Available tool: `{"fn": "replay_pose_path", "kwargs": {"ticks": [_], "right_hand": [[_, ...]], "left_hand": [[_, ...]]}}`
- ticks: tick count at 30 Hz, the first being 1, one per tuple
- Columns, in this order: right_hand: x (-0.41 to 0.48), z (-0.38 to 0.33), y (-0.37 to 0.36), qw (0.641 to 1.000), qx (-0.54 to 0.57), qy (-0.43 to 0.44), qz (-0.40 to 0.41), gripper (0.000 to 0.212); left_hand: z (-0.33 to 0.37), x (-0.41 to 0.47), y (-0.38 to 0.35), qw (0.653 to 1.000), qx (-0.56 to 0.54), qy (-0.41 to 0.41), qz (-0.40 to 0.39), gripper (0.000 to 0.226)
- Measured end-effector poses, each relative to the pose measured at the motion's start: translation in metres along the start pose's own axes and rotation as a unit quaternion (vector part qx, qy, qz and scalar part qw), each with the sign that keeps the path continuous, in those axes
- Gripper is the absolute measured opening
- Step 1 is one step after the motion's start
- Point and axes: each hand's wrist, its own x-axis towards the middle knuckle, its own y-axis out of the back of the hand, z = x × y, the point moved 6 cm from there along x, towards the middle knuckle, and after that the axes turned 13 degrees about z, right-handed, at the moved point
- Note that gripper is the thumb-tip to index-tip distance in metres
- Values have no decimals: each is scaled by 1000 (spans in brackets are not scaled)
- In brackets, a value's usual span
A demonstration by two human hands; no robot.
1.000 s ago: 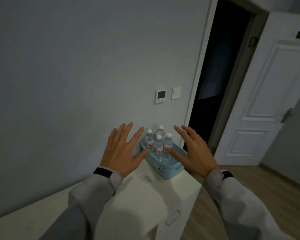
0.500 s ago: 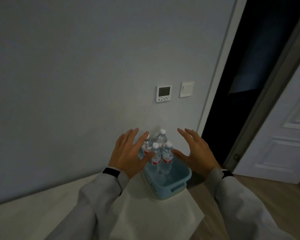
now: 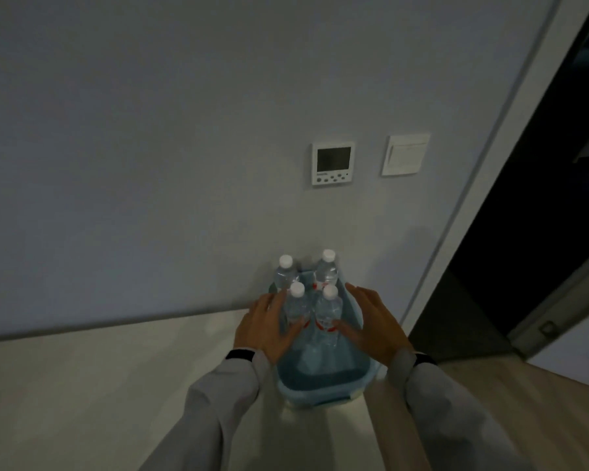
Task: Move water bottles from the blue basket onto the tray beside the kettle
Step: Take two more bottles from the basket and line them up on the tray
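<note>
Since a second ago both hands have closed in on the bottles, from spread above and in front of the basket to either side of the front pair, and the view has drawn nearer.

The white worktop [image 3: 99, 385] runs along the grey wall, and the blue basket [image 3: 320, 385] sits at its right end, its far side near the wall. The left hand [image 3: 266, 326], in a light grey sleeve [image 3: 211, 413] with a dark band at the wrist, lies at the basket's left side with fingers loosely spread, its thumb against the front left bottle [image 3: 297, 305]; it is not closed around it. Behind that stands the back left bottle [image 3: 285, 275], and to the right the back right bottle [image 3: 327, 268] and the front right bottle [image 3: 329, 311], all four upright with white caps, in the far half of the basket. The right hand [image 3: 376, 326] lies at the basket's right side, fingers extended, thumb touching the front right bottle near its red label, not gripping it.

On the wall above hang a thermostat panel [image 3: 333, 163] and a light switch [image 3: 405, 154]; a dark doorway [image 3: 541, 198] opens at the right.
</note>
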Motion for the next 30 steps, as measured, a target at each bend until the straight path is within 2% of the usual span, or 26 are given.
{"fn": "replay_pose_path", "kwargs": {"ticks": [3,7,14,24,30], "right_hand": [[14,15,-15,999,27,-22,-22,90],[31,30,-41,997,54,-29,-41,90],[42,46,-72,994,89,-51,-24,73],[48,62,-81,987,144,-71,-12,68],[47,60,-69,988,143,-64,6,73]], "left_hand": [[-6,8,-28,998,-23,61,-26,75],[-13,19,-57,987,-75,142,-27,80],[-14,21,-84,962,-142,232,30,84],[-23,23,-88,967,-107,224,53,88],[-28,17,-67,962,-134,222,91,75]]}}
